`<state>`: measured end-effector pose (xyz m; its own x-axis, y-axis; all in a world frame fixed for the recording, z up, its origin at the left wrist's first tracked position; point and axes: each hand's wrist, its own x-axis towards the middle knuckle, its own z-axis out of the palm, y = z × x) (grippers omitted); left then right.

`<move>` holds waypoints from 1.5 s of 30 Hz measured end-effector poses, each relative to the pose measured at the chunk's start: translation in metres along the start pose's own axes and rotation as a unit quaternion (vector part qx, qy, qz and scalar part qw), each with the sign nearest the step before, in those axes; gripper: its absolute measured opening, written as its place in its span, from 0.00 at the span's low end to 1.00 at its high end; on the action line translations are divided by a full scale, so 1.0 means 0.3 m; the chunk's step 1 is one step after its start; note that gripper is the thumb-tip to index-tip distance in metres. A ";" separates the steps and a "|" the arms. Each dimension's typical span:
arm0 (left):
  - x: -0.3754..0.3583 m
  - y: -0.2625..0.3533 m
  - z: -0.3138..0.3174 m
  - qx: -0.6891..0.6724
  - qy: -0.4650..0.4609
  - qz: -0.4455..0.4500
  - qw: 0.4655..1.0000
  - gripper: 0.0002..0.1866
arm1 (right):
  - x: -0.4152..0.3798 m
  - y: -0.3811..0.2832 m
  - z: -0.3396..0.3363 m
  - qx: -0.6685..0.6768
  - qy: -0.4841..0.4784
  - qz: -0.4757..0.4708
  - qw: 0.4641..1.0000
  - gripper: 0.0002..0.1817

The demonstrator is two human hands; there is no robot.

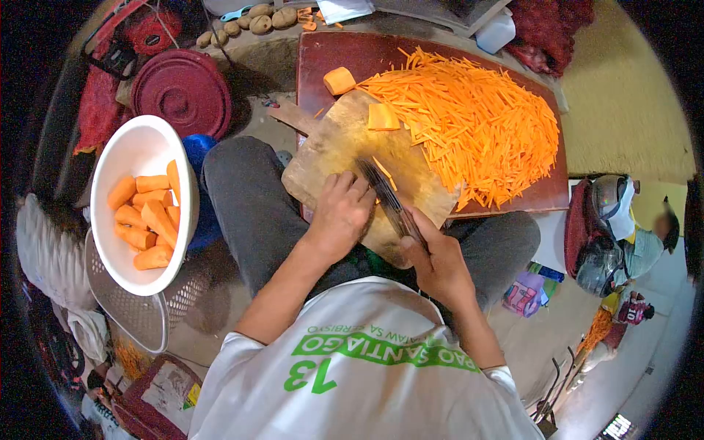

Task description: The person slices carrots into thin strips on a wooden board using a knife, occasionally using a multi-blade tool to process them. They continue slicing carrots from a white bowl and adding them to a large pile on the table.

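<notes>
On my lap, chopping board (345, 147) | julienned carrot heap (477, 125) piled beyond | right hand (440, 260) clenched around knife (389, 198) | left hand (341, 213) curled, pressing carrot slices, hidden | step: mid-slicing; next cut likely needs fingertips tucked.

A dark knife (389, 202) lay angled across a worn wooden cutting board (334, 147), beside a thin orange carrot slice (384, 173).
</notes>
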<state>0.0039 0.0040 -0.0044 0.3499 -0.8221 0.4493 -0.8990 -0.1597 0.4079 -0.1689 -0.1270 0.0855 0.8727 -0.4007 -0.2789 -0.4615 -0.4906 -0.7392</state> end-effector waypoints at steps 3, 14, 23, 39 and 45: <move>0.005 0.002 0.002 0.012 -0.015 0.002 1.000 0.09 | -0.009 0.041 0.021 -0.015 -0.011 0.007 1.000 0.32; 0.003 0.006 0.000 0.020 -0.008 -0.001 1.000 0.07 | 0.017 0.043 0.008 0.022 0.008 -0.030 0.999 0.34; 0.006 0.002 -0.015 0.007 -0.037 -0.001 0.999 0.10 | 0.053 0.051 0.069 -0.056 0.023 -0.086 0.995 0.29; 0.005 -0.033 0.004 -0.010 0.048 -0.068 0.996 0.18 | -0.086 0.023 -0.031 0.007 0.031 -0.016 0.999 0.28; 0.031 -0.077 -0.002 -0.037 0.166 -0.109 0.980 0.07 | -0.038 0.096 -0.004 0.001 0.016 -0.069 0.997 0.28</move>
<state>0.0280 0.0004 -0.0092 0.6079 -0.5486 0.5740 -0.7769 -0.2615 0.5728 -0.1924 -0.1374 0.0680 0.9225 -0.3542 -0.1534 -0.3362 -0.5419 -0.7703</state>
